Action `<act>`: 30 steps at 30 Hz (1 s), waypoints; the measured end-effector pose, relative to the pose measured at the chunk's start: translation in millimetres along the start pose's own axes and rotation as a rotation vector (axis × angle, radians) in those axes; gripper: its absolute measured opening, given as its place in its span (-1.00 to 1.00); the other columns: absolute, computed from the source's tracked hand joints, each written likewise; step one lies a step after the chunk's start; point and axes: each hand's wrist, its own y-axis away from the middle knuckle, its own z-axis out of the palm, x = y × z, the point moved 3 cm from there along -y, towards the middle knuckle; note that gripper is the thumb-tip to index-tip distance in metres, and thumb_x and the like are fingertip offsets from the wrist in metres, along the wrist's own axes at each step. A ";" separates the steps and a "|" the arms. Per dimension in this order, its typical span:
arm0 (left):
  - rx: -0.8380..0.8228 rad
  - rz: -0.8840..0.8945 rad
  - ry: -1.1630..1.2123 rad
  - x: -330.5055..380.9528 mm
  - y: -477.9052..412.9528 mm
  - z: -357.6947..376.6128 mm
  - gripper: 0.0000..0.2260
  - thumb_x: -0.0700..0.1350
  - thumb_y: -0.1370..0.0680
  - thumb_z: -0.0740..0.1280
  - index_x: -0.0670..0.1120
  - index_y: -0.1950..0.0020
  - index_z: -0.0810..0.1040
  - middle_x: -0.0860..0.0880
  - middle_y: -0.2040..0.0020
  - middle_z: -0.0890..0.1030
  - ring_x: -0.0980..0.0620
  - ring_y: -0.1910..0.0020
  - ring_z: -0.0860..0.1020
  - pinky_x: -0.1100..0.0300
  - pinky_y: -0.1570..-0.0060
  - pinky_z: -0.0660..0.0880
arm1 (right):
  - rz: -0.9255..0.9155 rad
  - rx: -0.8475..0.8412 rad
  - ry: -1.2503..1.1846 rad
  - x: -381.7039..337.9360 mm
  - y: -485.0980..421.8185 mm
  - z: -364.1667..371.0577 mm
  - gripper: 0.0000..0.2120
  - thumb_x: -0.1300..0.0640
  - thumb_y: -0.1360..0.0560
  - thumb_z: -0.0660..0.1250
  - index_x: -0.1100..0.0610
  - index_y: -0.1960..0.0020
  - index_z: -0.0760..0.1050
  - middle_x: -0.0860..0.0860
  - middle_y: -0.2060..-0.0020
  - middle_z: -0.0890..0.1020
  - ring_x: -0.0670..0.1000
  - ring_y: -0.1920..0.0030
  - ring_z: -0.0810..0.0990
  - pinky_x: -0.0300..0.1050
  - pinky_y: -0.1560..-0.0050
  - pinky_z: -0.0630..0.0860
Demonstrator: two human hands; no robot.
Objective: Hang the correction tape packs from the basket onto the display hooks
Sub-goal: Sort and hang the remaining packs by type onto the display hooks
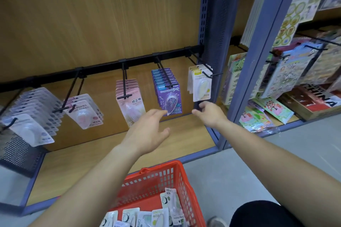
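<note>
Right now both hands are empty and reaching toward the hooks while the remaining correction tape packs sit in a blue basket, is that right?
Not quite: the basket is red, not blue, as the head view shows. The left hand and right hand are indeed empty near the hooks, and packs remain inside.

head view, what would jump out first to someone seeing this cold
Two bare hands reach toward a black rail of hooks: the left hand open below the purple correction tape packs, the right hand just under the yellow correction tape packs. Bottom centre, a red plastic basket holds more packs.
</note>
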 end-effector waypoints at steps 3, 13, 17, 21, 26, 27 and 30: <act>-0.054 -0.051 -0.012 -22.8 38.4 8.2 -0.45 0.08 -0.61 0.33 0.04 -0.58 0.31 0.05 -0.54 0.36 0.02 -0.49 0.38 0.07 -0.44 0.36 | -0.104 -0.255 0.228 -21.0 40.4 12.1 -0.42 -0.17 -0.60 0.35 0.18 -0.46 0.44 0.09 -0.38 0.54 0.12 -0.36 0.51 0.00 -0.34 0.46; -0.291 -0.389 0.051 -144.0 190.9 79.0 -0.41 0.08 -0.59 0.39 -0.10 -0.57 0.36 -0.10 -0.52 0.44 -0.06 -0.49 0.40 0.19 -0.44 0.27 | -0.365 -0.560 0.412 -62.8 154.0 132.3 -0.57 -0.12 -0.57 0.41 0.16 -0.28 0.57 0.10 -0.18 0.65 0.06 -0.11 0.58 -0.09 -0.08 0.45; -0.385 -0.518 0.088 -199.7 236.9 123.1 -0.35 0.22 -0.47 0.32 0.05 -0.54 0.39 -0.10 -0.46 0.50 -0.08 -0.41 0.49 0.12 -0.37 0.40 | -0.280 -0.665 0.394 -25.7 167.5 211.3 -0.57 -0.09 -0.59 0.40 0.20 -0.29 0.55 0.10 -0.15 0.63 0.11 -0.15 0.58 -0.11 -0.03 0.42; -0.437 -0.626 0.130 -231.8 261.3 157.5 -0.36 0.10 -0.55 0.41 -0.04 -0.58 0.34 -0.12 -0.49 0.47 -0.13 -0.43 0.46 0.12 -0.34 0.39 | -0.162 -0.719 0.395 15.2 167.7 276.8 -0.69 -0.13 -0.59 0.38 0.07 -0.18 0.55 -0.01 0.02 0.54 0.07 -0.03 0.50 -0.06 -0.20 0.43; -0.479 -0.701 0.213 -251.3 262.5 204.3 -0.32 0.12 -0.55 0.43 -0.06 -0.59 0.30 -0.14 -0.50 0.43 -0.16 -0.45 0.42 0.08 -0.35 0.38 | -0.083 -0.701 0.369 49.1 158.0 327.2 -0.43 -0.12 -0.58 0.41 0.10 -0.49 0.41 0.11 -0.40 0.48 0.13 -0.38 0.47 0.04 -0.36 0.42; -0.468 -0.719 0.228 -255.0 260.7 212.3 -0.31 0.13 -0.54 0.44 -0.06 -0.59 0.30 -0.13 -0.50 0.42 -0.16 -0.45 0.41 0.06 -0.36 0.39 | -0.098 -0.675 0.364 52.3 152.6 335.5 -0.44 -0.11 -0.57 0.42 0.09 -0.48 0.42 0.08 -0.41 0.49 0.12 -0.40 0.46 0.01 -0.37 0.41; -0.405 -0.777 0.279 -265.4 253.3 234.7 -0.27 0.11 -0.52 0.47 -0.07 -0.60 0.27 -0.11 -0.53 0.37 -0.15 -0.50 0.34 0.04 -0.42 0.34 | -0.121 -0.621 0.333 53.7 139.5 357.9 -0.47 -0.06 -0.55 0.43 0.05 -0.46 0.45 0.04 -0.41 0.51 0.09 -0.40 0.46 0.01 -0.40 0.40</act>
